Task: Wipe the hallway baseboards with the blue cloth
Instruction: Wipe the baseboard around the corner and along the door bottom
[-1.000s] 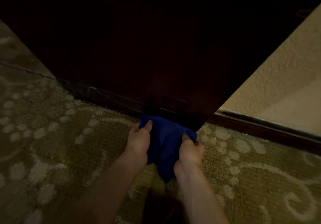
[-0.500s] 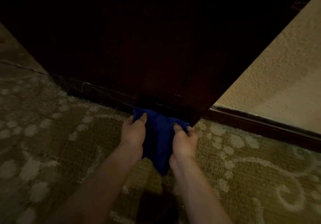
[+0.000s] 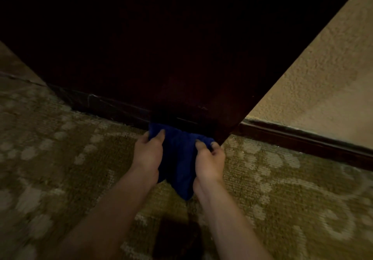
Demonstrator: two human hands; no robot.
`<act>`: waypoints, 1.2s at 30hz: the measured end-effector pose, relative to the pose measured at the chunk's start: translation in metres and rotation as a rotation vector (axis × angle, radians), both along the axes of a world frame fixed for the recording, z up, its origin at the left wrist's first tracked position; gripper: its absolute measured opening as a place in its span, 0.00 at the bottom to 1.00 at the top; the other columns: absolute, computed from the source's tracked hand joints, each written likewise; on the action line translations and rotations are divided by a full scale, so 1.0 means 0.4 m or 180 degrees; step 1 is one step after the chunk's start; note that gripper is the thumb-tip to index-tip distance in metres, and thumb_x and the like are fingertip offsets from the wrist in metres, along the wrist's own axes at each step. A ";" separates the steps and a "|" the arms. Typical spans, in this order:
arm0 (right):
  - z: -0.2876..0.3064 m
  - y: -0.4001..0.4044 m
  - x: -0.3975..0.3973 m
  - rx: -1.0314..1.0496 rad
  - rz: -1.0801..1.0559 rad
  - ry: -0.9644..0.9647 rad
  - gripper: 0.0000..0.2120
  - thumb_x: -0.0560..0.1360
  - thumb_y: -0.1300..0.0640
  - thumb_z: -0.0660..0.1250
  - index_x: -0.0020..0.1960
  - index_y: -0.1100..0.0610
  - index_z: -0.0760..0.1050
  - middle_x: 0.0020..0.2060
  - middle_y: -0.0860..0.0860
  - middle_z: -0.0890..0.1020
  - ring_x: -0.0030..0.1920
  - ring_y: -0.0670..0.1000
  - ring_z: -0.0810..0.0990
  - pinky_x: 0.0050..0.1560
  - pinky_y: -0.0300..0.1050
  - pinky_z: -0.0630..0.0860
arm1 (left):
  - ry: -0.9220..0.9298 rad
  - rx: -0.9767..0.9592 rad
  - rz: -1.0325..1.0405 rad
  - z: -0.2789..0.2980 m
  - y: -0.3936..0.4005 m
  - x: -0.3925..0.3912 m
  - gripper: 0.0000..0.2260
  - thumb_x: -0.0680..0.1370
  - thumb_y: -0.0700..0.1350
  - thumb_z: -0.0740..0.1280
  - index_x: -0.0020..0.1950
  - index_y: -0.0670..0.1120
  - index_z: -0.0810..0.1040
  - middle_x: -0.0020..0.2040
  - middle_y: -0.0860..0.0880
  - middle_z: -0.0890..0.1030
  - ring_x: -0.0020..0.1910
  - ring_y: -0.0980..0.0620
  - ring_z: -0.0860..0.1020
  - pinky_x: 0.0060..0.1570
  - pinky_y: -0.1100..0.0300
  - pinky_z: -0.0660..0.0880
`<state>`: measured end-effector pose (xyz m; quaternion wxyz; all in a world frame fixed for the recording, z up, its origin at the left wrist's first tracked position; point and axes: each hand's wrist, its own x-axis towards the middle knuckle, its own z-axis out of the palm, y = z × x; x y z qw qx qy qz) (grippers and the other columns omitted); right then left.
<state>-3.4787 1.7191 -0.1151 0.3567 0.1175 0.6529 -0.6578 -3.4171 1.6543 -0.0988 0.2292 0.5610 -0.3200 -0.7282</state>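
A dark blue cloth point(image 3: 178, 157) is bunched between both hands at the foot of a dark wooden door or panel point(image 3: 181, 48). My left hand point(image 3: 148, 153) grips the cloth's left side, thumb on top. My right hand point(image 3: 210, 160) grips its right side, fingers curled round the edge. The cloth's top edge touches the dark strip point(image 3: 113, 108) along the bottom of the wood. A dark red-brown baseboard point(image 3: 302, 140) runs right along the beige wall.
Patterned olive and cream carpet point(image 3: 60, 169) covers the floor. The textured beige wall point(image 3: 314, 82) stands at the right. More wall and baseboard point(image 3: 18, 76) show at the far left. A dark shadow point(image 3: 175, 237) lies between my forearms.
The view has shifted slightly; both hands and the cloth sit a little higher in the picture, still pressed against the foot of the dark wood. The grip looks the same.
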 end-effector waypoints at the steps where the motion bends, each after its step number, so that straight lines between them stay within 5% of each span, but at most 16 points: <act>1: -0.008 -0.004 0.001 0.0040 -0.0073 -0.0153 0.12 0.80 0.60 0.64 0.64 0.54 0.74 0.54 0.56 0.81 0.54 0.57 0.81 0.61 0.59 0.78 | -0.0058 0.0082 -0.0012 -0.003 -0.001 0.000 0.12 0.81 0.48 0.66 0.64 0.52 0.77 0.58 0.47 0.81 0.51 0.45 0.80 0.45 0.53 0.79; 3: -0.004 -0.008 0.000 -0.0022 -0.0177 -0.0157 0.17 0.80 0.60 0.63 0.69 0.55 0.71 0.55 0.54 0.81 0.55 0.56 0.81 0.61 0.58 0.77 | -0.0031 0.0053 0.0047 -0.007 -0.004 0.003 0.13 0.81 0.47 0.66 0.66 0.52 0.77 0.57 0.47 0.81 0.50 0.46 0.80 0.44 0.53 0.79; 6: 0.031 -0.003 -0.004 -0.0331 -0.0036 0.0315 0.05 0.78 0.59 0.65 0.47 0.52 0.79 0.43 0.51 0.84 0.48 0.56 0.83 0.54 0.56 0.79 | 0.0439 -0.0385 0.0096 0.033 -0.012 0.017 0.09 0.80 0.48 0.66 0.59 0.53 0.81 0.53 0.50 0.86 0.50 0.48 0.84 0.49 0.51 0.80; 9: 0.053 0.003 0.001 -0.0590 -0.0030 0.0649 0.10 0.78 0.58 0.66 0.38 0.51 0.77 0.37 0.50 0.81 0.42 0.53 0.80 0.46 0.51 0.77 | 0.0617 -0.0710 0.0051 0.063 -0.025 0.028 0.08 0.80 0.48 0.67 0.56 0.53 0.83 0.50 0.52 0.86 0.49 0.51 0.85 0.50 0.51 0.81; 14: 0.008 -0.015 0.019 -0.0144 0.0094 0.0025 0.02 0.80 0.59 0.65 0.51 0.54 0.76 0.47 0.54 0.83 0.48 0.54 0.82 0.55 0.58 0.80 | -0.0020 -0.0281 -0.0109 0.004 -0.036 0.032 0.06 0.81 0.48 0.66 0.55 0.51 0.80 0.51 0.50 0.82 0.47 0.50 0.81 0.42 0.56 0.78; 16: 0.003 -0.020 0.024 0.0038 0.0018 -0.0402 0.12 0.81 0.60 0.63 0.63 0.54 0.73 0.55 0.55 0.81 0.52 0.55 0.81 0.60 0.57 0.78 | -0.0227 0.0006 -0.0209 -0.007 -0.048 0.035 0.10 0.81 0.48 0.66 0.61 0.50 0.77 0.57 0.48 0.81 0.47 0.49 0.78 0.42 0.57 0.75; 18: 0.017 -0.026 0.023 0.0069 -0.0048 -0.0455 0.11 0.81 0.61 0.62 0.62 0.56 0.73 0.54 0.56 0.81 0.51 0.55 0.81 0.57 0.55 0.79 | -0.0193 0.0022 -0.0245 -0.007 -0.059 0.041 0.10 0.81 0.48 0.66 0.62 0.51 0.77 0.61 0.47 0.80 0.48 0.49 0.78 0.48 0.55 0.75; 22: 0.108 -0.024 0.012 -0.0354 -0.0115 -0.0285 0.05 0.79 0.59 0.66 0.54 0.54 0.77 0.48 0.53 0.84 0.49 0.55 0.84 0.52 0.53 0.81 | 0.0356 -0.0430 -0.0113 0.053 -0.085 0.071 0.05 0.80 0.46 0.66 0.49 0.53 0.82 0.48 0.51 0.86 0.45 0.51 0.84 0.42 0.57 0.80; 25: 0.113 -0.037 0.029 -0.0364 -0.0250 -0.0349 0.12 0.77 0.57 0.69 0.60 0.51 0.74 0.53 0.51 0.82 0.52 0.54 0.83 0.57 0.57 0.80 | 0.0358 -0.0612 -0.0045 0.062 -0.106 0.086 0.06 0.80 0.46 0.67 0.47 0.54 0.82 0.42 0.55 0.86 0.42 0.54 0.85 0.38 0.59 0.82; 29: 0.013 -0.085 0.085 0.0236 -0.0381 -0.0552 0.09 0.78 0.56 0.68 0.57 0.48 0.74 0.56 0.49 0.79 0.50 0.49 0.79 0.51 0.49 0.77 | -0.0206 0.0064 -0.0303 -0.020 -0.150 0.115 0.07 0.80 0.46 0.67 0.56 0.48 0.81 0.56 0.46 0.84 0.49 0.48 0.82 0.51 0.53 0.80; 32: -0.017 -0.115 0.086 0.0558 -0.0383 -0.0551 0.06 0.79 0.57 0.66 0.50 0.46 0.72 0.53 0.47 0.77 0.55 0.50 0.76 0.62 0.54 0.74 | -0.0406 0.0412 -0.0157 -0.063 -0.193 0.140 0.02 0.78 0.45 0.69 0.48 0.49 0.78 0.48 0.46 0.82 0.42 0.49 0.80 0.42 0.57 0.77; 36: 0.039 -0.111 0.057 0.0515 -0.0352 -0.0526 0.20 0.76 0.54 0.70 0.66 0.47 0.71 0.61 0.47 0.76 0.59 0.51 0.78 0.62 0.59 0.75 | -0.0154 0.0273 -0.0046 -0.017 -0.201 0.147 0.05 0.78 0.46 0.69 0.53 0.50 0.82 0.48 0.47 0.85 0.46 0.47 0.83 0.43 0.55 0.79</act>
